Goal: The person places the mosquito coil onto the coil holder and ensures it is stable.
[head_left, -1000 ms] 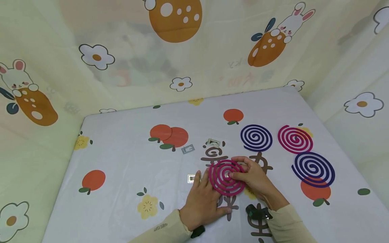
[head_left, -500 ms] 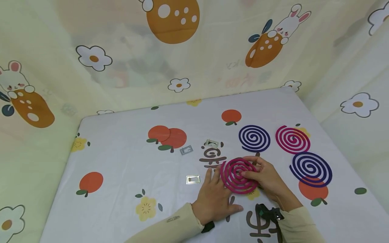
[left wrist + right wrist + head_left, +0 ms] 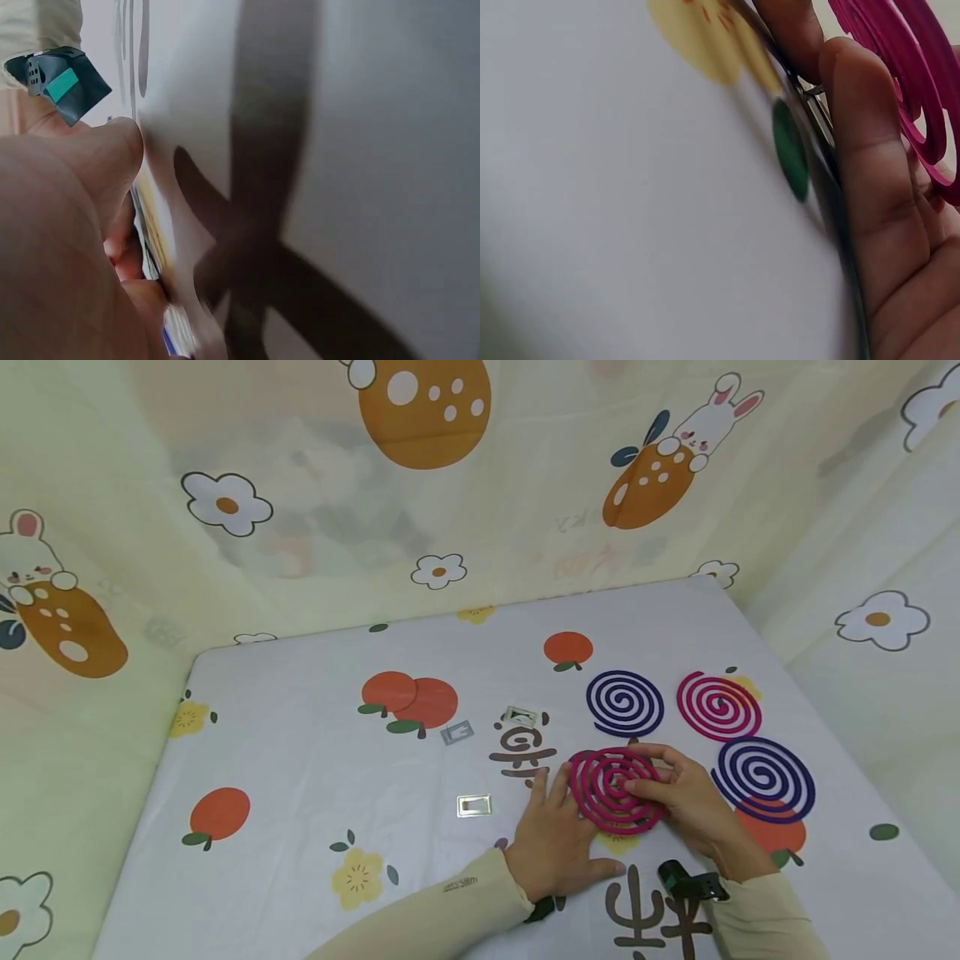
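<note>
A magenta mosquito coil [image 3: 617,791] is tilted over the table in the head view. My right hand [image 3: 693,806] pinches it, thumb near its centre and fingers at its far right edge. In the right wrist view the coil [image 3: 930,82] shows beyond the fingers, with a small glint of metal between them. Flat and spread, my left hand [image 3: 555,843] rests on the table, its fingers straight beside the coil's left edge; whether they touch it I cannot tell. Left of that hand lies a small metal coil stand [image 3: 474,806].
Two more small metal stands, one silvery [image 3: 520,717] and one grey [image 3: 457,732], lie farther back. To the right are a dark blue coil [image 3: 625,703], another magenta coil [image 3: 718,706] and a second dark blue coil [image 3: 762,779]. A printed cloth [image 3: 285,718] covers the table.
Both hands and the magenta coil have moved to the right across the table. The metal stand that the left fingers partly covered is now fully in sight.
</note>
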Motion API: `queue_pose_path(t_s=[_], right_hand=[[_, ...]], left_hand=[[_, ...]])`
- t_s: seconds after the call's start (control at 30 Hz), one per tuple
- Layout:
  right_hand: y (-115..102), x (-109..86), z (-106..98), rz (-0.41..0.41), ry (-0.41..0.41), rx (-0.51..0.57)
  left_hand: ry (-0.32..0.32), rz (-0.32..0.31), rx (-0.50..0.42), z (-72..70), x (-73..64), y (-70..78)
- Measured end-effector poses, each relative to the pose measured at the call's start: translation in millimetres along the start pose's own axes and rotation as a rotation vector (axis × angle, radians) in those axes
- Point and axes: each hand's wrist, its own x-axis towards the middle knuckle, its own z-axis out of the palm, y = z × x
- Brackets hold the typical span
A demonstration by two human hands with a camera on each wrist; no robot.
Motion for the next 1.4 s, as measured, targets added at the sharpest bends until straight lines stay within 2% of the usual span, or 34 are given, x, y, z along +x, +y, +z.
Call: queue_pose_path(t_s=[0.17,0.33,0.67,1.1,1.4], right_hand=[[0,-0.3,-8,0.014,0.02,-0.022],[-1,-1.4,-13,0.003,0.016,-0.012],[-5,-1.2,-24,-0.024,0.012,0.015],[-6,-2.3,-34,0.004,0.051,-0.035],[-8,0.0,-41,0.006,0.047,-0.069]], left_hand=[[0.007,0.002,-0.004,0.9,7.4,4.5],[0.033,-0.014,0.04,4.0,12.3,9.3],[-0.048,-0.03,0.045,-9.5,23.7,16.3],[-0.068,-0.022,0.04,-8.9,33.8,22.0],[-0.087,-0.009,0.023,-10.3,38.8,22.7]])
